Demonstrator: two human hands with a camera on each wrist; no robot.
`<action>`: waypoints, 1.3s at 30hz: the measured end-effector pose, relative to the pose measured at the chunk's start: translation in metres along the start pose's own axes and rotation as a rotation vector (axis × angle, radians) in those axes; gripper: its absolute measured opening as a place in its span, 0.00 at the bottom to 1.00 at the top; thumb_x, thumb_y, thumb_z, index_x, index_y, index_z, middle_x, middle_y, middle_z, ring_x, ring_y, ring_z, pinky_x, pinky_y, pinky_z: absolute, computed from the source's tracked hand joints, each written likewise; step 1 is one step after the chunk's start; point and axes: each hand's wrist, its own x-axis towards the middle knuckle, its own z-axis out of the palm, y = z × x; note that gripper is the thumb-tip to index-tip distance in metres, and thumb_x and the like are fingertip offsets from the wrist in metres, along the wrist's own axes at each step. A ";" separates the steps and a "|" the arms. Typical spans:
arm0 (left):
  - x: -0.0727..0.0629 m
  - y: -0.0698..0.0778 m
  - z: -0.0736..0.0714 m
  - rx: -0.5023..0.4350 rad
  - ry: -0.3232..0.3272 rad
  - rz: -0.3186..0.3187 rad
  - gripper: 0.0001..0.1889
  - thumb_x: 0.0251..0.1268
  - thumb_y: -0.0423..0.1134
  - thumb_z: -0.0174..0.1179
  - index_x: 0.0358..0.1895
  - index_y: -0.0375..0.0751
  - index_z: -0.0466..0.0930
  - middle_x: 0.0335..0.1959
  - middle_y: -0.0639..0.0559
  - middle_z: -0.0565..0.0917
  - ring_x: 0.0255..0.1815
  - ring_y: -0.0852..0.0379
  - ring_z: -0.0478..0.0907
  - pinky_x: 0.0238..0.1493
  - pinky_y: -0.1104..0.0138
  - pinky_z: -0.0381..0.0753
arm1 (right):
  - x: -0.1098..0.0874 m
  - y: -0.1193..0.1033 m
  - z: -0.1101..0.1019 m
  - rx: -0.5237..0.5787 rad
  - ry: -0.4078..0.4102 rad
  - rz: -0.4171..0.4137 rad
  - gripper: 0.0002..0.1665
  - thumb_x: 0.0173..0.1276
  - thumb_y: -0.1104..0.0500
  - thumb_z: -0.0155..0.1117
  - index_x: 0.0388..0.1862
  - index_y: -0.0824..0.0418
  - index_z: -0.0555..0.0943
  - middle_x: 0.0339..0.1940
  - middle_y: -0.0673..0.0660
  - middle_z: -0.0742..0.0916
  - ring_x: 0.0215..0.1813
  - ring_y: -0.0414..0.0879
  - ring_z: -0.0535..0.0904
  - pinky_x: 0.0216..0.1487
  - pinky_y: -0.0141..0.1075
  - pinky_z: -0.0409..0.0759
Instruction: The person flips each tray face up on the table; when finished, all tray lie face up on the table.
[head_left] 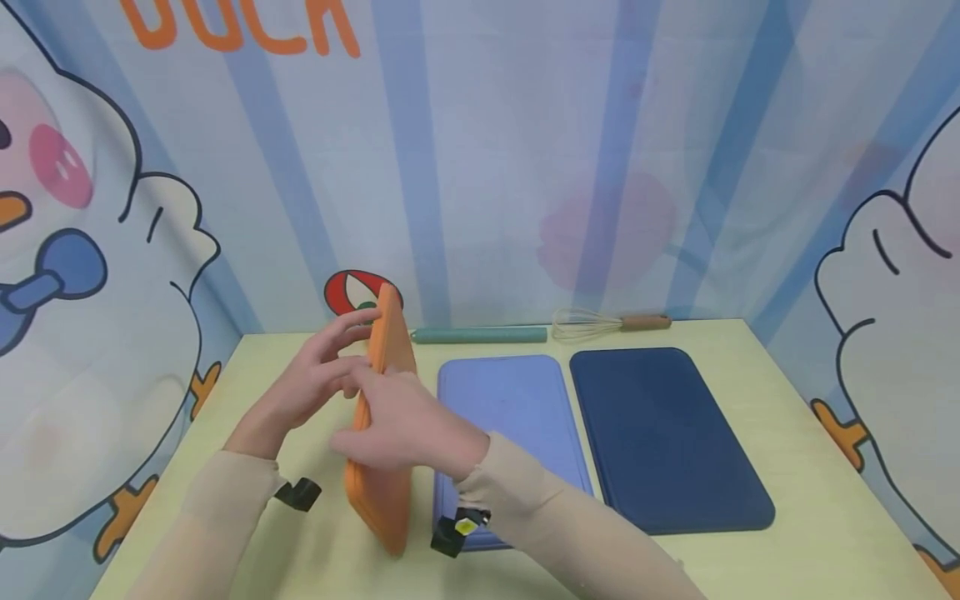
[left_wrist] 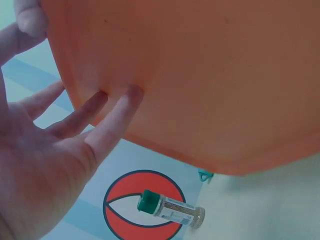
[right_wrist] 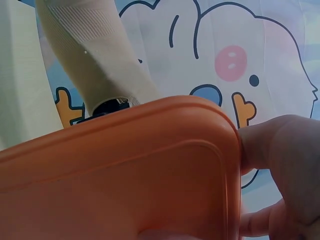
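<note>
Orange board (head_left: 408,492): just left of the light-blue board (head_left: 510,408), raised on its side with one narrow edge towards the wearer; whether its lower edge touches the bench (head_left: 832,558) cannot be told.
Right hand (head_left: 401,421): grasping the orange board, its thumb on one side of the narrow edge and its fingers on the other; left of the light-blue board.
Left hand (head_left: 315,379): further left of the light-blue board, fingers spread, not clenched; two fingertips rest on the orange board's left face in the left wrist view.
Navy board (head_left: 671,442): flat on the bench, just right of the light-blue board.
Green stick (head_left: 480,335): lying behind the light-blue board, running sideways.
Whisk (head_left: 611,323): beyond the light-blue board's far right corner, wooden handle pointing right.
Spice jar (left_wrist: 172,209): green-capped, beyond the far left side of the light-blue board, seen clearly only from the left wrist.
Curtain (head_left: 495,167): behind the light-blue board, blue-striped, printed with white cartoon birds.
Sleeves (head_left: 540,500): beige, on both arms.
</note>
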 end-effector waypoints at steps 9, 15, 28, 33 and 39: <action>0.006 0.001 0.005 0.147 -0.013 0.003 0.30 0.81 0.38 0.50 0.82 0.56 0.62 0.81 0.45 0.63 0.76 0.37 0.67 0.64 0.37 0.76 | -0.003 0.012 0.001 0.133 0.035 0.003 0.18 0.65 0.52 0.70 0.49 0.50 0.73 0.34 0.50 0.80 0.29 0.44 0.75 0.29 0.36 0.76; 0.008 0.000 0.006 0.175 -0.033 0.015 0.29 0.83 0.43 0.52 0.83 0.59 0.62 0.81 0.47 0.65 0.77 0.38 0.68 0.65 0.41 0.74 | -0.006 0.021 0.005 0.171 0.094 0.009 0.26 0.64 0.51 0.71 0.60 0.51 0.76 0.57 0.47 0.83 0.42 0.41 0.79 0.39 0.35 0.80; 0.007 0.001 0.009 0.111 -0.072 0.026 0.31 0.83 0.40 0.53 0.84 0.49 0.59 0.82 0.43 0.65 0.74 0.36 0.72 0.66 0.54 0.80 | -0.013 0.043 0.011 0.462 0.134 0.043 0.47 0.62 0.60 0.69 0.81 0.54 0.66 0.75 0.52 0.77 0.71 0.53 0.79 0.63 0.43 0.83; 0.007 -0.003 0.008 0.129 -0.076 0.008 0.32 0.82 0.38 0.55 0.84 0.50 0.59 0.81 0.43 0.66 0.76 0.34 0.69 0.68 0.49 0.79 | -0.014 0.051 0.014 0.622 0.145 0.040 0.45 0.62 0.65 0.67 0.80 0.52 0.68 0.77 0.50 0.73 0.75 0.54 0.76 0.52 0.38 0.85; 0.002 -0.011 0.003 0.175 -0.039 0.011 0.33 0.79 0.38 0.60 0.83 0.49 0.61 0.79 0.41 0.68 0.75 0.33 0.70 0.69 0.42 0.76 | -0.014 0.061 0.018 0.736 0.147 -0.002 0.41 0.61 0.68 0.64 0.75 0.52 0.72 0.76 0.52 0.74 0.73 0.53 0.78 0.49 0.40 0.88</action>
